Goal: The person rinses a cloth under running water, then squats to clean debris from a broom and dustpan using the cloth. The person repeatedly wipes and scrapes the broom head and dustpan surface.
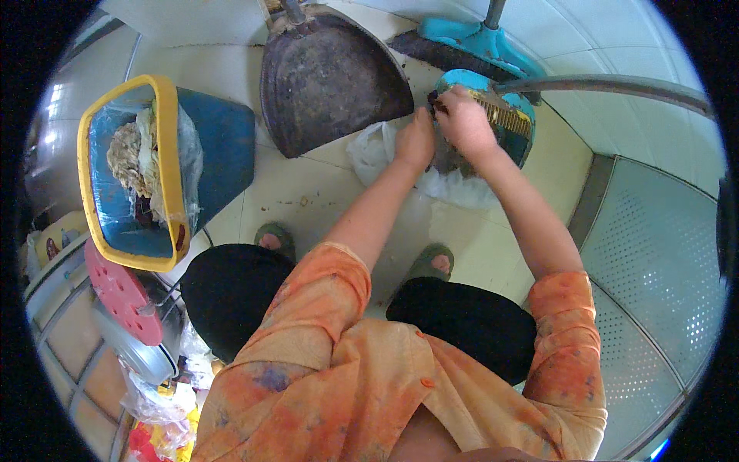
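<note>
Over a turquoise dustpan [526, 151] with a row of yellow comb teeth [508, 117], my right hand [466, 122] pinches a dark clump of debris [437, 103]. Close beside it is my left hand [414, 141], its fingers curled near the same clump; whether it grips anything is hidden. A white plastic bag [369, 155] lies under and around both hands, part of it showing below the dustpan. Grey matter [453, 159] shows between my wrists, above the bag.
A large dark dustpan [335, 81] lies ahead. Behind the turquoise dustpan rests a turquoise broom [462, 41]. At left, a blue bin with a yellow rim [167, 173] holds rubbish. A perforated panel [641, 254] stands at right; a pink perforated disc [124, 291] is at lower left.
</note>
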`<state>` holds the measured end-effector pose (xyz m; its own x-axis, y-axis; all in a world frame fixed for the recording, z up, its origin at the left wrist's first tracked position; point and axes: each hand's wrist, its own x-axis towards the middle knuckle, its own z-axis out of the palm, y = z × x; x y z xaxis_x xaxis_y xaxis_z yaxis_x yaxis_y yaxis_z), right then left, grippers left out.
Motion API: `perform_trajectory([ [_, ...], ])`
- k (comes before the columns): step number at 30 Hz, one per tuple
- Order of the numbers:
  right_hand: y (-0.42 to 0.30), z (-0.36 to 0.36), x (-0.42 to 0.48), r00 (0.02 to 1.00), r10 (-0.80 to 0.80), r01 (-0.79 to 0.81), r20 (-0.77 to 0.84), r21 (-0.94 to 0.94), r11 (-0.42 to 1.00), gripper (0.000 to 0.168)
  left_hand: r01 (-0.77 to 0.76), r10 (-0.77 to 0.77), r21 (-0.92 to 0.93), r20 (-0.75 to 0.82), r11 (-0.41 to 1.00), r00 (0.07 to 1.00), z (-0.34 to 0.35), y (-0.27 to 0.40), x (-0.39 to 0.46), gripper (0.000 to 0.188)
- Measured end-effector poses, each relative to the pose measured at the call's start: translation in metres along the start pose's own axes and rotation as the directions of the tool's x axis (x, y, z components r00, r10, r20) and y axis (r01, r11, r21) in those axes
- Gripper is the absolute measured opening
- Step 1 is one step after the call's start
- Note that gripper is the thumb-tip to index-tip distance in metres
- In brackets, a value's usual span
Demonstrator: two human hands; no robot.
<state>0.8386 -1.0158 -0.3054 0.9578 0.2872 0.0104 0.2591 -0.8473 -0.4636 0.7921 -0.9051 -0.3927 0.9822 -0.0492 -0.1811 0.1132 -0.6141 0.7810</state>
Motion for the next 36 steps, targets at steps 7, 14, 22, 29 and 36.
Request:
perform_trajectory([
  [7,0.023,0.005,0.044,0.967,0.135,-0.154,-0.214,-0.071,0.986,0.020,-0.021,0.013,0.104,0.081,0.994,0.997,-0.003,0.010,0.001,0.020],
  [14,-0.007,0.021,0.011,0.989,-0.009,-0.012,-0.148,-0.140,0.990,0.021,-0.051,0.049,0.034,0.080,0.998,0.996,-0.007,0.006,0.001,0.024],
  [22,-0.010,-0.003,0.023,0.973,0.034,-0.034,-0.230,0.007,0.999,0.020,-0.005,0.003,0.025,0.067,1.000,0.998,-0.004,0.001,-0.002,0.023],
  [29,0.005,0.020,0.025,0.977,-0.050,0.018,-0.207,-0.157,0.987,0.023,-0.063,0.054,0.096,0.089,0.993,0.995,-0.006,0.005,-0.001,0.016],
  [36,-0.031,0.011,-0.009,0.993,-0.015,0.011,-0.120,-0.040,0.999,0.025,-0.115,0.102,0.089,0.138,0.989,0.985,0.011,-0.011,0.005,0.026],
])
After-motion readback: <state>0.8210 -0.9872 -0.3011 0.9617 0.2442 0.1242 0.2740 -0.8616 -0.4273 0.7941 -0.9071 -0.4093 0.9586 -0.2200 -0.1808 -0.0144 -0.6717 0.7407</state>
